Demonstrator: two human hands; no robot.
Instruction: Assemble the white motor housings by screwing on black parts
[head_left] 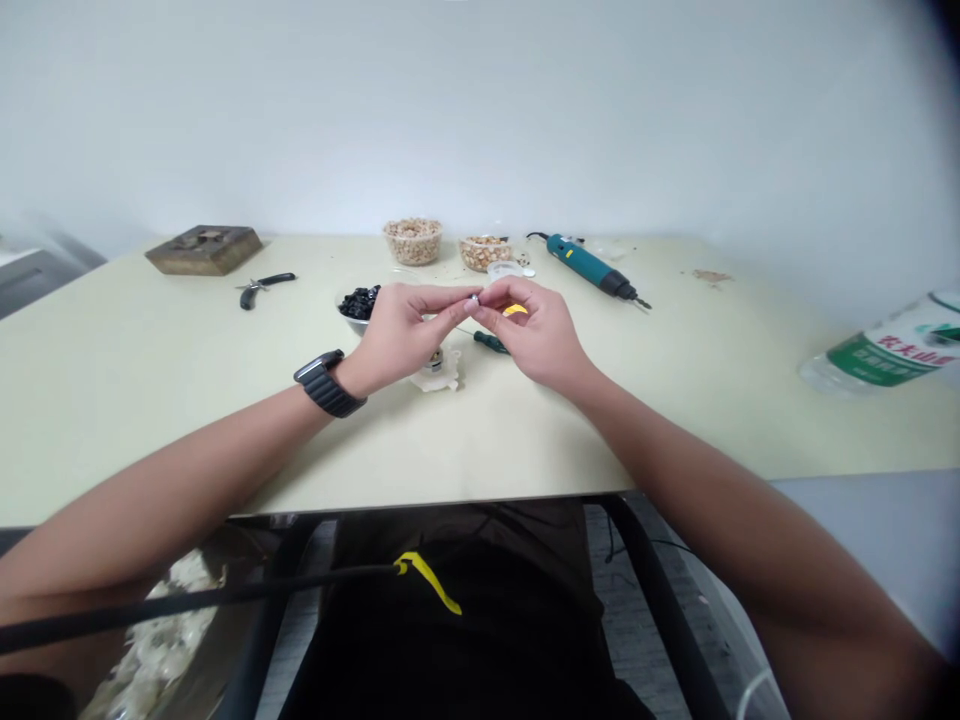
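My left hand [405, 335] and my right hand [534, 335] meet above the table, their fingertips pinching a tiny silver-white piece [474, 299] between them. It is too small to identify. A yellow scrap [514, 310] shows just behind my right fingers. Beneath my hands lie a green-handled screwdriver [491, 342] and a white irregular piece with a metal part [435, 368]. A bowl of black bits [358, 305] sits partly hidden behind my left hand. A black watch [328, 383] circles my left wrist.
On the pale table [150, 340] stand two clear tubs of beige granules [412, 242], a teal electric screwdriver [589, 266], black-handled pliers [264, 287], a wooden block [204, 250] and a lying water bottle [881, 345]. A black cable [187, 598] crosses my lap.
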